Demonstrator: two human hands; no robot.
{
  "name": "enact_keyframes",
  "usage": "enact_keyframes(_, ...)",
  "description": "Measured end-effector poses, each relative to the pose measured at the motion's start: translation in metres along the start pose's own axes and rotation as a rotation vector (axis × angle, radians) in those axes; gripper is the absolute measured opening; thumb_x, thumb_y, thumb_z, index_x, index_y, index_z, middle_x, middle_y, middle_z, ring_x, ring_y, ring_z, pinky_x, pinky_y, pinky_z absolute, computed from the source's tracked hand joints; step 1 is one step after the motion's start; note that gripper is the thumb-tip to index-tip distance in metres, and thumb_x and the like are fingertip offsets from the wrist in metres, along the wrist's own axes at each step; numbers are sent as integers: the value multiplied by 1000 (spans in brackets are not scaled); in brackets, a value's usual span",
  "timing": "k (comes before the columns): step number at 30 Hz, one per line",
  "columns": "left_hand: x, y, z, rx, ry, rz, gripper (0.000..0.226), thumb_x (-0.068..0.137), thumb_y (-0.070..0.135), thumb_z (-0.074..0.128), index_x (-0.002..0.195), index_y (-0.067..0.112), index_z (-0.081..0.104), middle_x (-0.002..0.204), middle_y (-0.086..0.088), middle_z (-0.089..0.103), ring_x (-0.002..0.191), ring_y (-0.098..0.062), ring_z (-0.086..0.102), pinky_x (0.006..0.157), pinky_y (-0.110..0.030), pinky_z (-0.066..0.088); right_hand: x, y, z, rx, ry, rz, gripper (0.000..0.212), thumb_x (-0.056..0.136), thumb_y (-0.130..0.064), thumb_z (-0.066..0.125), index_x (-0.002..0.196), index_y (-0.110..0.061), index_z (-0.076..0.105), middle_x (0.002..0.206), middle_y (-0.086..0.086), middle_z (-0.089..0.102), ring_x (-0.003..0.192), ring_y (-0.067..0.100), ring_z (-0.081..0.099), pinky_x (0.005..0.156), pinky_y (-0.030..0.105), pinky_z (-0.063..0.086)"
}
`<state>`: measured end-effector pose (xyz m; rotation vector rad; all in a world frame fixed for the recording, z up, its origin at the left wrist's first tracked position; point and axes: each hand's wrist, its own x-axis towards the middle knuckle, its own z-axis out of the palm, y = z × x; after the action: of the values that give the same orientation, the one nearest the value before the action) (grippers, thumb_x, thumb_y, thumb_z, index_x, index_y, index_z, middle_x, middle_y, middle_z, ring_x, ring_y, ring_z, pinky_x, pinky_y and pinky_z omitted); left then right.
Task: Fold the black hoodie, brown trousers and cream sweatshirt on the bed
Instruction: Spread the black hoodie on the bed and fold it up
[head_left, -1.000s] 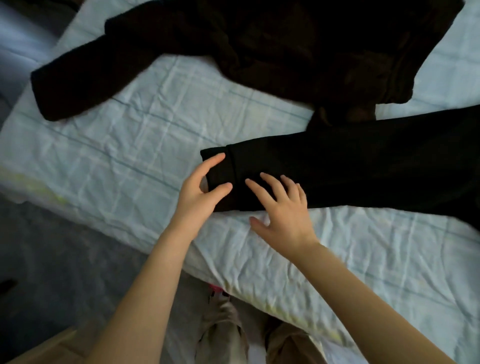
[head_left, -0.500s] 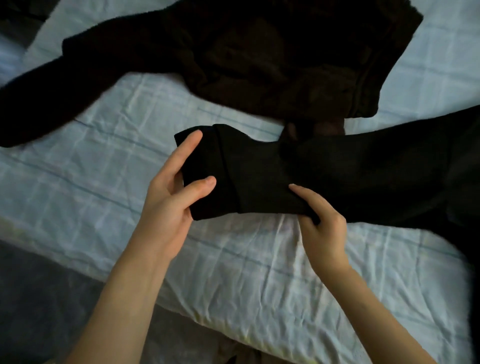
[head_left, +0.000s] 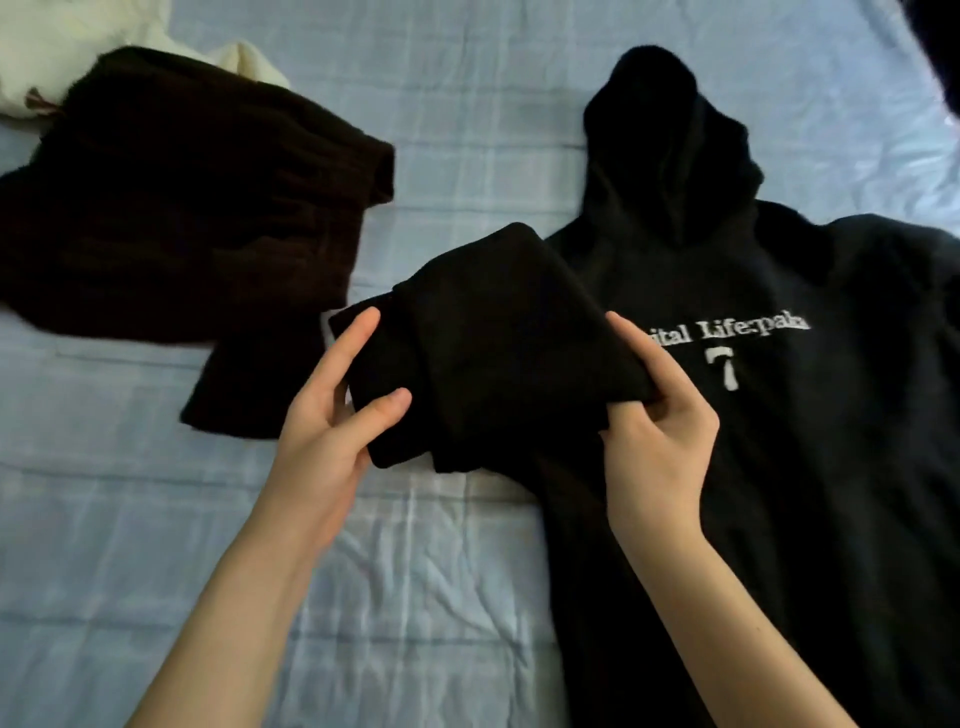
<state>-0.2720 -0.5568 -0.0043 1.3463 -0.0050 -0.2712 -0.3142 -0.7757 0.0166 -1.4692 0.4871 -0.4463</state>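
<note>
The hoodie (head_left: 779, 467) lies face up on the right half of the bed, its hood (head_left: 665, 156) pointing far and its body running off the right and near borders of the view. One sleeve (head_left: 509, 353) is lifted and bent across toward the chest, held between both hands. The left hand (head_left: 337, 405) pinches the cuff end, thumb on the near face and forefinger stretched up along the cuff's left edge. The right hand (head_left: 660, 415) grips the sleeve further along, thumb laid on top and fingers curled under the cloth.

Bare sheet (head_left: 415, 571) lies open to the near left of the hoodie, and a strip of it runs far between hoodie and trousers (head_left: 182, 208). The trousers sit far left in a bunched heap, one leg end reaching just beside the left hand. The sweatshirt (head_left: 78, 31) shows only in the far left corner, partly under the trousers.

The hoodie is thick, matte black, with a white print (head_left: 727, 332) (partly covered by the right thumb) and a "7" below it. The trousers look ribbed and fuzzy, dark brown. The sheet is pale blue, faintly checked, creased all over.
</note>
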Motion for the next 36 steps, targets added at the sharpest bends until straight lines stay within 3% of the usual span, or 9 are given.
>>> enact_keyframes(4, 26, -27, 109, 18, -79, -19, 67, 78, 19, 76, 136, 44, 54, 136, 15, 60, 128, -7, 55, 93, -19, 50, 45, -3, -103, -28, 101, 9, 51, 84, 7, 55, 119, -25, 74, 117, -7, 74, 115, 12, 68, 101, 49, 53)
enact_keyframes(11, 58, -108, 224, 188, -166, -136, 66, 76, 20, 77, 130, 51, 57, 133, 23, 59, 124, 0, 55, 104, -28, 47, 83, 54, -229, -123, 223, 126, 59, 80, 15, 50, 122, -20, 73, 116, -9, 74, 112, 11, 68, 99, 52, 54)
enact_keyframes(14, 57, -133, 233, 268, -168, -180, 66, 77, 22, 77, 130, 53, 55, 134, 26, 57, 125, 2, 53, 105, -28, 46, 84, 77, -248, -115, 191, 178, 59, 82, 15, 53, 125, -22, 71, 118, -10, 74, 112, 8, 68, 98, 47, 56)
enact_keyframes(18, 55, -147, 228, 356, -127, -229, 67, 74, 28, 78, 131, 56, 53, 139, 27, 52, 133, 0, 45, 112, -36, 38, 80, 90, -260, -132, 73, 216, 67, 80, 17, 61, 128, -30, 65, 111, -22, 73, 101, 1, 71, 85, 21, 58)
enact_keyframes(22, 53, -147, 227, 366, -126, -251, 69, 70, 33, 80, 131, 54, 54, 143, 19, 51, 136, -8, 45, 113, -40, 37, 76, 91, -270, -195, -100, 229, 76, 80, 10, 73, 139, -34, 56, 134, -1, 65, 119, 18, 65, 103, 41, 52)
enact_keyframes(25, 54, -145, 229, 409, -105, -275, 69, 70, 35, 79, 129, 59, 52, 146, 18, 47, 139, -14, 40, 114, -45, 35, 74, 86, -275, -200, -214, 240, 72, 83, -10, 80, 139, -45, 53, 143, -8, 58, 132, 18, 56, 108, 32, 48)
enact_keyframes(27, 53, -144, 230, 441, -99, -284, 67, 74, 32, 77, 128, 62, 51, 147, 18, 45, 140, -15, 38, 114, -46, 35, 74, 83, -275, -171, -182, 222, 56, 88, -21, 76, 138, -39, 58, 142, -13, 58, 132, 3, 52, 107, 16, 43)
enact_keyframes(31, 48, -139, 237, 467, -108, -235, 65, 84, 17, 74, 128, 60, 52, 140, 23, 51, 134, -4, 45, 115, -40, 36, 81, 80, -271, -213, -40, 243, 41, 92, -11, 71, 129, -28, 68, 127, -11, 69, 124, 6, 60, 111, 34, 46)
enact_keyframes(36, 50, -129, 254, 461, -107, -151, 65, 84, 21, 75, 130, 59, 51, 139, 28, 50, 132, 2, 45, 110, -30, 39, 97, 72, -284, -263, 40, 53, 42, 88, -4, 73, 121, -29, 72, 124, -15, 70, 122, -1, 60, 99, 9, 45)
